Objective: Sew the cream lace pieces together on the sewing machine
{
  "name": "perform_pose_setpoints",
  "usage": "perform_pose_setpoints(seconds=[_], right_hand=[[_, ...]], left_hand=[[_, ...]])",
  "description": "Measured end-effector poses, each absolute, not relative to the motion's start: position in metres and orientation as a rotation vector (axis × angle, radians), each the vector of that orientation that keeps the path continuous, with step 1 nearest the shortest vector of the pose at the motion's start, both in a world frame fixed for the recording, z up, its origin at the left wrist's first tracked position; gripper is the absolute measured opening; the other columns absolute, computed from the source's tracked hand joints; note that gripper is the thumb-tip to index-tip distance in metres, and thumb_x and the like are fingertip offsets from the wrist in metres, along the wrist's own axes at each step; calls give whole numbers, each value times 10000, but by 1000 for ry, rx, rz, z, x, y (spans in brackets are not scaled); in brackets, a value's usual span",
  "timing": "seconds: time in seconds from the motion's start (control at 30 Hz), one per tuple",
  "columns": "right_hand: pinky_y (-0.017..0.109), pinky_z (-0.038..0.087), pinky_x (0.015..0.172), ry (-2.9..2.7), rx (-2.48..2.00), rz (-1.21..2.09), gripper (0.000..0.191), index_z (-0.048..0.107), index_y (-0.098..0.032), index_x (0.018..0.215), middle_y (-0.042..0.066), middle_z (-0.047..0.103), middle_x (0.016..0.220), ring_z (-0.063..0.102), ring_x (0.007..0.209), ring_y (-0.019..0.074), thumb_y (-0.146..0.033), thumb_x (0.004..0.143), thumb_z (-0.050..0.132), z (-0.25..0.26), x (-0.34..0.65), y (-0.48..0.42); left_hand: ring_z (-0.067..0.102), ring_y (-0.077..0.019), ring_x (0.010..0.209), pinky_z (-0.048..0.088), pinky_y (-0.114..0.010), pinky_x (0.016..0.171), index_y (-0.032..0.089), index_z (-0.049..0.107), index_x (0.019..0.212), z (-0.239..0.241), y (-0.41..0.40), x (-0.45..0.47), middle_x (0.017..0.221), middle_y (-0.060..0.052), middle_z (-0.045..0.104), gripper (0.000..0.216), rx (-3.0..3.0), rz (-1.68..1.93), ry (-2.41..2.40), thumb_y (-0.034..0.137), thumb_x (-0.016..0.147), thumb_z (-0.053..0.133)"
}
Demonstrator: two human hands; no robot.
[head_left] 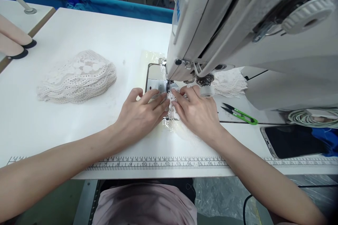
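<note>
My left hand (141, 112) lies flat on the white table (79, 35), its fingers stretched toward the needle of a white sewing machine (237, 24). My right hand (196, 110) rests opposite it, fingers also pressed flat. Between the fingertips of both hands a small white lace piece (172, 107) lies under the presser foot (169, 86). More lace (229, 82) shows behind the machine head, to the right of the needle.
A stack of white lace pieces (79, 77) sits on the table at left. Green-handled thread snips (241, 114) and a dark phone (293, 142) lie at right. A printed ruler (158, 163) runs along the front edge. Coiled cable (311, 117) sits under the machine arm.
</note>
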State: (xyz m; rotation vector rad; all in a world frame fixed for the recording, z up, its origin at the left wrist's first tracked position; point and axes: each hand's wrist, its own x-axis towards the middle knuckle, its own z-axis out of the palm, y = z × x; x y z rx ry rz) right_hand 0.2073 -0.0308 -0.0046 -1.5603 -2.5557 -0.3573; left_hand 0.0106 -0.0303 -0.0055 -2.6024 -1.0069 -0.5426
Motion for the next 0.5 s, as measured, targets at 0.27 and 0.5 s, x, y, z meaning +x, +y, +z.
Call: perform_pose_setpoints(seconds=[0.27,0.5], right_hand=[[393,368,809,-2549,-1571,-392,426,592,-145,1333,145,697,1020,545,1043,279,-301,1032,335,-4,207,-30],[392,371,830,-2543,-1553,-418,421,585,-168,1341,148,685,1060,533,1083,278,-309,1030,337,-7,209,-25]], left_hand=[[626,-224,1127,387,-410,832,191,659,1138,-7,-27,8,1197,-19,710,216,-2607,-575,-1030,243,990,511],[631,-222,1108,382,-423,835,195,663,1146,-11,-23,9,1207,-21,706,227,-2615,-587,-1057,262,986,517]])
